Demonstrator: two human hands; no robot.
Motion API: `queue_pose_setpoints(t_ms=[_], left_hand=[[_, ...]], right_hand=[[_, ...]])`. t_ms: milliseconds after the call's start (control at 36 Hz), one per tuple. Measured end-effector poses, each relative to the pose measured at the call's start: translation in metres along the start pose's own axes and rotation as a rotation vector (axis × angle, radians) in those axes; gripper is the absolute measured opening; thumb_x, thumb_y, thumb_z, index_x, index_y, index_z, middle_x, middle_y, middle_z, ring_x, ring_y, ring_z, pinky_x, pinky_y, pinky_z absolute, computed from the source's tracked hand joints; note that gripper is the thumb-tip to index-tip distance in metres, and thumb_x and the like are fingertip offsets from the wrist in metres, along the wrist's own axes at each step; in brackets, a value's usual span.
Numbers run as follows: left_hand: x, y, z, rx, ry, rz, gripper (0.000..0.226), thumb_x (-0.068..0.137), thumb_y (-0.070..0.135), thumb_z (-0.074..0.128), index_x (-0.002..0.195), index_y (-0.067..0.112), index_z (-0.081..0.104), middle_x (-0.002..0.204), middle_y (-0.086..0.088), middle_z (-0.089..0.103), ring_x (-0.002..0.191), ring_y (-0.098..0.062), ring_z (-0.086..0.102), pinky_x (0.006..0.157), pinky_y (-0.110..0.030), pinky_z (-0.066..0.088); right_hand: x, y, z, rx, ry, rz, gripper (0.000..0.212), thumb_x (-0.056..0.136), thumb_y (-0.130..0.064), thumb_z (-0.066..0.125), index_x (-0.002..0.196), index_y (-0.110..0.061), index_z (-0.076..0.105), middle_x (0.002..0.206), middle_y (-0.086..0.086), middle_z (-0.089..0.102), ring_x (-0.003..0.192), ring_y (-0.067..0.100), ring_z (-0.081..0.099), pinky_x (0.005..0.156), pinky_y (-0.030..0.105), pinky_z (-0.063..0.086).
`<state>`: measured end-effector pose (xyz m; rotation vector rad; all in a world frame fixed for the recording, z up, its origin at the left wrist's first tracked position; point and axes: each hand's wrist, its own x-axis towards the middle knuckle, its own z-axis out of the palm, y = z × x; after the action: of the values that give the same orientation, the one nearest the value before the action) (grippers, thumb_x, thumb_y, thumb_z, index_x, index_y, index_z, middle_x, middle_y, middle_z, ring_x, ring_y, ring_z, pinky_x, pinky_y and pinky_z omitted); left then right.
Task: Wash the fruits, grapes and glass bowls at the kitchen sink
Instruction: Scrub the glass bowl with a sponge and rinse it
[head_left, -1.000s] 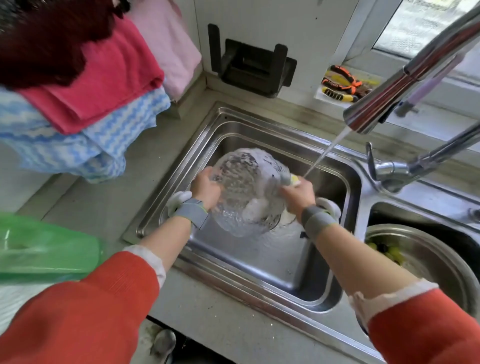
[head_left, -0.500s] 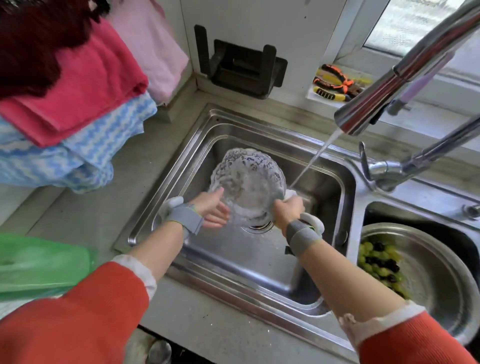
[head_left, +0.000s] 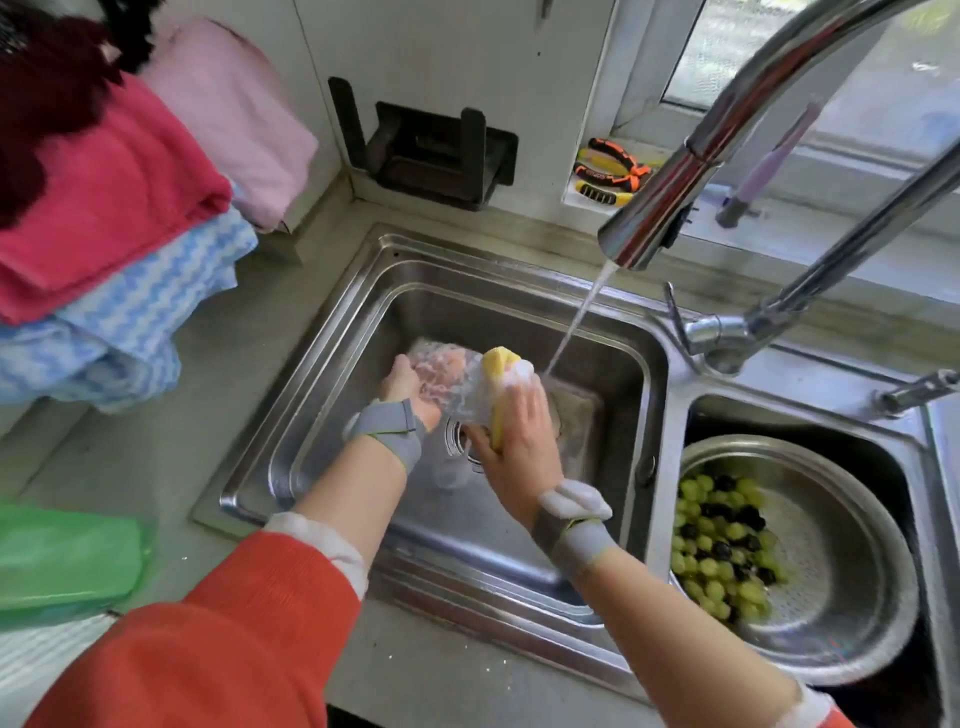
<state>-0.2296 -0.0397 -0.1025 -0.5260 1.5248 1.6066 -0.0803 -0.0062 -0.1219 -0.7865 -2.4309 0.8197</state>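
A clear patterned glass bowl (head_left: 451, 382) is held tilted on edge over the left sink basin (head_left: 332, 395), above the drain. My left hand (head_left: 410, 387) grips its left side. My right hand (head_left: 517, 431) presses a yellow soapy sponge (head_left: 500, 364) against the bowl's right side. Water runs from the steel faucet (head_left: 670, 192) and lands just right of the sponge. In the right basin a steel colander (head_left: 841, 561) holds green and dark grapes (head_left: 719, 540).
Folded red, blue and pink towels (head_left: 119, 208) hang at the left above the counter. A green plastic container (head_left: 62, 561) lies at the lower left. Pliers (head_left: 608, 171) rest on the window ledge. A black holder (head_left: 431, 150) sits behind the sink.
The bowl has turned from facing me to standing on edge, lower in the basin. My right hand has brought the yellow sponge up onto it. The view has shifted right, showing more grapes.
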Motion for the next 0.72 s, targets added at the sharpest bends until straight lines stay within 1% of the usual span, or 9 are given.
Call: queue_pose_setpoints(t_ms=[83, 167, 250, 333, 389, 444, 528, 611, 722], left_hand=[[0.013, 0.001, -0.005, 0.039, 0.053, -0.015, 0.052, 0.094, 0.048, 0.044, 0.116, 0.003, 0.059, 0.107, -0.014, 0.067, 0.097, -0.031, 0.067, 0.091, -0.052, 0.052], [-0.013, 0.006, -0.003, 0.084, 0.041, 0.09, 0.047, 0.088, 0.048, 0.056, 0.105, 0.004, 0.064, 0.099, -0.017, 0.07, 0.087, -0.032, 0.07, 0.079, -0.05, 0.057], [-0.031, 0.015, -0.003, 0.152, -0.102, 0.186, 0.048, 0.092, 0.042, 0.055, 0.108, -0.001, 0.064, 0.1, -0.021, 0.07, 0.086, -0.033, 0.07, 0.076, -0.048, 0.058], [-0.051, 0.028, -0.005, 0.238, -0.202, 0.292, 0.04, 0.094, 0.041, 0.053, 0.095, 0.004, 0.067, 0.087, -0.017, 0.071, 0.076, -0.028, 0.07, 0.075, -0.043, 0.059], [-0.059, 0.035, -0.007, 0.351, -0.227, 0.39, 0.038, 0.094, 0.042, 0.052, 0.077, 0.01, 0.062, 0.084, -0.017, 0.069, 0.08, -0.033, 0.068, 0.081, -0.047, 0.056], [-0.066, 0.035, -0.008, 0.524, -0.23, 0.497, 0.043, 0.09, 0.049, 0.052, 0.074, 0.009, 0.059, 0.086, -0.023, 0.068, 0.082, -0.038, 0.068, 0.084, -0.056, 0.053], [-0.071, 0.018, -0.005, 0.689, -0.241, 0.494, 0.039, 0.088, 0.047, 0.052, 0.069, 0.012, 0.056, 0.08, -0.032, 0.066, 0.071, -0.043, 0.066, 0.073, -0.057, 0.054], [-0.064, 0.003, -0.001, 0.624, -0.135, 0.433, 0.035, 0.096, 0.03, 0.048, 0.068, 0.013, 0.058, 0.071, -0.021, 0.065, 0.064, -0.03, 0.063, 0.066, -0.044, 0.055], [-0.047, 0.006, -0.007, 0.395, 0.042, 0.29, 0.033, 0.095, 0.027, 0.046, 0.085, 0.004, 0.068, 0.08, -0.015, 0.068, 0.069, -0.027, 0.066, 0.061, -0.028, 0.055]], right_hand=[[-0.027, -0.006, -0.002, 0.408, 0.069, 0.405, 0.065, 0.096, -0.041, 0.045, 0.148, -0.009, 0.024, 0.148, 0.009, 0.035, 0.138, 0.02, 0.032, 0.115, 0.033, 0.024], [-0.009, -0.001, -0.008, 0.931, 0.145, 0.869, 0.055, 0.096, -0.054, 0.044, 0.132, -0.012, 0.046, 0.118, 0.002, 0.054, 0.112, 0.02, 0.049, 0.089, 0.033, 0.039], [0.017, 0.018, -0.011, 1.25, 0.197, 1.213, 0.046, 0.098, -0.047, 0.042, 0.119, -0.01, 0.059, 0.111, 0.007, 0.066, 0.102, 0.027, 0.063, 0.085, 0.037, 0.052], [0.039, 0.026, -0.022, 1.161, -0.102, 1.241, 0.044, 0.093, -0.04, 0.047, 0.119, -0.009, 0.065, 0.109, 0.01, 0.071, 0.101, 0.029, 0.067, 0.083, 0.041, 0.057], [0.052, 0.025, -0.03, 1.066, -0.256, 1.209, 0.038, 0.099, -0.033, 0.038, 0.102, -0.009, 0.067, 0.083, 0.008, 0.074, 0.079, 0.023, 0.071, 0.063, 0.031, 0.059], [0.066, 0.019, -0.038, 0.999, -0.321, 1.156, 0.04, 0.102, -0.037, 0.035, 0.091, -0.011, 0.064, 0.076, 0.006, 0.07, 0.061, 0.017, 0.068, 0.053, 0.025, 0.054], [0.086, 0.001, -0.04, 0.802, -0.351, 0.923, 0.028, 0.096, -0.037, 0.048, 0.091, -0.015, 0.064, 0.095, 0.008, 0.066, 0.08, 0.019, 0.065, 0.073, 0.031, 0.055], [0.08, -0.012, -0.029, 0.518, -0.308, 0.6, 0.03, 0.095, -0.04, 0.048, 0.117, -0.021, 0.057, 0.114, 0.004, 0.061, 0.107, 0.023, 0.058, 0.098, 0.043, 0.047], [0.021, -0.012, -0.019, 0.425, -0.234, 0.436, 0.041, 0.099, -0.038, 0.044, 0.138, -0.028, 0.046, 0.129, -0.008, 0.058, 0.117, 0.011, 0.053, 0.103, 0.031, 0.039]])
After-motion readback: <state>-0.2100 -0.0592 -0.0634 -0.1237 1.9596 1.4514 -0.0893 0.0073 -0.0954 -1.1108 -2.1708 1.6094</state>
